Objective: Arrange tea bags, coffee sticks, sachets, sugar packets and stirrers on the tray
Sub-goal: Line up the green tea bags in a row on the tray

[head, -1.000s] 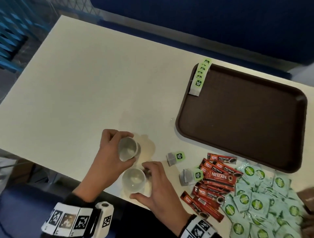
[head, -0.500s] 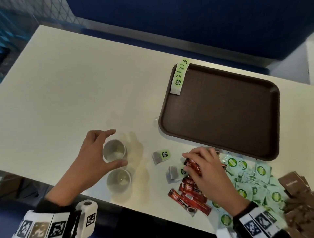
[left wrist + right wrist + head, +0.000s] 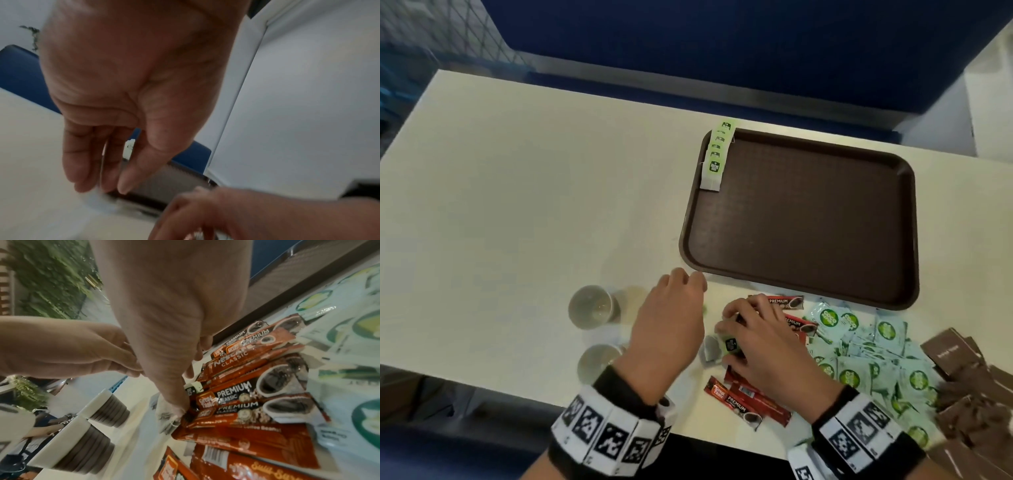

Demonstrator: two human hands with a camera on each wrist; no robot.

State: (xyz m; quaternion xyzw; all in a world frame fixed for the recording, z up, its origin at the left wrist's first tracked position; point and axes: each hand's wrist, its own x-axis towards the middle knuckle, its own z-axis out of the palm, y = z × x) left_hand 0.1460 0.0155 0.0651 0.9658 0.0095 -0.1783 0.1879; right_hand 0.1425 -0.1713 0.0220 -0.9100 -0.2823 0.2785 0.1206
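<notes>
At the near edge of a cream table (image 3: 517, 192), my right hand (image 3: 763, 342) pinches a loose tea bag (image 3: 717, 349) by its green tag, thumb and fingertips closed on it beside the heap of red coffee sticks (image 3: 753, 401). In the right wrist view the thumb presses down at the tea bag (image 3: 166, 412), right against the sticks (image 3: 236, 395). My left hand (image 3: 671, 322) hovers just to the left, fingers loosely extended and holding nothing; the left wrist view shows its palm (image 3: 131, 78) open, fingers pointing toward the brown tray (image 3: 164, 183). The tray (image 3: 801, 274) lies farther back on the right, bare but for a row of green-tagged tea bags (image 3: 717, 157) overlapped along its far left rim. Pale green sachets (image 3: 866, 356) are spread to the right of the sticks, with brown packets (image 3: 962, 387) piled at the table's right corner. Two small cups (image 3: 592, 306) stand left of my hands, near the table's front edge.
</notes>
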